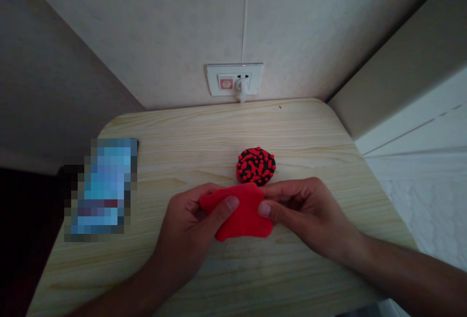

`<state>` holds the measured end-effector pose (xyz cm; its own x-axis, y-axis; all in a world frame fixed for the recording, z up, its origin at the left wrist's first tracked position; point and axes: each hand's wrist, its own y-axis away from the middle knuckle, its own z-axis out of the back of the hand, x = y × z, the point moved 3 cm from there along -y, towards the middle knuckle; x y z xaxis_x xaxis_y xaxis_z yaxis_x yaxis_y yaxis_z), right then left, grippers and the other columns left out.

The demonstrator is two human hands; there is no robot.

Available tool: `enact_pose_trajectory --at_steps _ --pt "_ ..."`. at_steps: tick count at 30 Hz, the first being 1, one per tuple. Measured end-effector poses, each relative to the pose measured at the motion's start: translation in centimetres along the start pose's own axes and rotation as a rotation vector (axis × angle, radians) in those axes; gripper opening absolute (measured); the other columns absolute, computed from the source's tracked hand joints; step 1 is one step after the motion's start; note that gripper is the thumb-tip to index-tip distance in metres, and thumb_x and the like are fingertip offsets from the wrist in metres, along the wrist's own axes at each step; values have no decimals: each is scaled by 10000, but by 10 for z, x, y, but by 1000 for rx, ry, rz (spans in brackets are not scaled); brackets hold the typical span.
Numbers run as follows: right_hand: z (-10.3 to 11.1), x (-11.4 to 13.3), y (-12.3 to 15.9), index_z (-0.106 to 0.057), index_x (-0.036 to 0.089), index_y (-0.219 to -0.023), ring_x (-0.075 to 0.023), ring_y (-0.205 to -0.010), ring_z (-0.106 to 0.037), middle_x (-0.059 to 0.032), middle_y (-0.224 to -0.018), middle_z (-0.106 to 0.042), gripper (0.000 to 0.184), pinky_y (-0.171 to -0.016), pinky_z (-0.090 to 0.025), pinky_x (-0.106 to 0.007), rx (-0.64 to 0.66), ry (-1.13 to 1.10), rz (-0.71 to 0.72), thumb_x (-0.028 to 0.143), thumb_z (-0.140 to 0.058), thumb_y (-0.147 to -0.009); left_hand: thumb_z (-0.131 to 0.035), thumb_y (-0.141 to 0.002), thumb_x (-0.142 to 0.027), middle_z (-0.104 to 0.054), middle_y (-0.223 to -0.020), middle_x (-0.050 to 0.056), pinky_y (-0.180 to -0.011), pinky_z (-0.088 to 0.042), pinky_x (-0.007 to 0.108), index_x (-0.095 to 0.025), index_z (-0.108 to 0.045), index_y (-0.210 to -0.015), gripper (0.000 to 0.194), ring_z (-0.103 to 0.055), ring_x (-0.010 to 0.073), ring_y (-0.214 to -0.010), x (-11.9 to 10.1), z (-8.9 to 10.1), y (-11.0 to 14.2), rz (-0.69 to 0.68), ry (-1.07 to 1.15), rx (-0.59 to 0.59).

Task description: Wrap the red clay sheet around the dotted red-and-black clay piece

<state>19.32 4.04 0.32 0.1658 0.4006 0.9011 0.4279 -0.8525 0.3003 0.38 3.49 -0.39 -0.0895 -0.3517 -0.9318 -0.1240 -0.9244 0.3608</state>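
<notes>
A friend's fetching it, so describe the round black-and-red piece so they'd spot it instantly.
On the pale wooden table, below the wall socket, find the red sheet held by the left hand and right hand. Just beyond it sits the round piece: black, covered in red dots and squiggles, unlike the plain red sheet.

From far away, I am holding a thin, flat red piece point(247, 220) over the table point(175, 147). It is showing a smooth face, round corners and a wavy near side. It is staying between the left and right edges, well away from the far edge.
</notes>
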Motion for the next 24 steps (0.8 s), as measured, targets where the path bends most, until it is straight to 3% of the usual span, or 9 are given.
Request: enact_pose_trajectory --at_steps 7,11,17,24 --pt "4 8 3 -863 248 -906 -104 -658 -716 -7 -744 -811 81 -630 -561 -140 -70 89 69 276 -829 -838 -844 -746 -326 -812 -797 34 -657 -592 232 -178 -802 -979 279 -741 177 -686 8 -4 -6 43 215 109" --pt "4 9 1 -861 230 -892 -127 -670 -723 -23 -737 -808 101 -638 -574 -173 -61 83 82 309 -812 -853 -824 -787 -331 -812 -765 46 -591 -598 228 -158 -813 -919 218 -730 165 -625 13 -7 -8 106 260 187" --pt "1 -3 -4 -833 254 -1039 -117 -719 -737 -4 -815 -812 218 -679 -575 -171 39 -16 39 282 -841 -824 -804 -796 -234 -770 -626 10 -497 -566 188 -155 -809 -820 83 -682 129 -499 1 -8 -3 79 242 194" --pt "-6 -1 0 -836 175 -840 -129 -693 -710 -17 -717 -773 113 -667 -564 -199 68 -39 17 279 -854 -800 -824 -757 -155 -748 -572 -6 -506 -565 172 -166 -828 -792 37 -675 119 -497 -1 -12 0 106 277 237"
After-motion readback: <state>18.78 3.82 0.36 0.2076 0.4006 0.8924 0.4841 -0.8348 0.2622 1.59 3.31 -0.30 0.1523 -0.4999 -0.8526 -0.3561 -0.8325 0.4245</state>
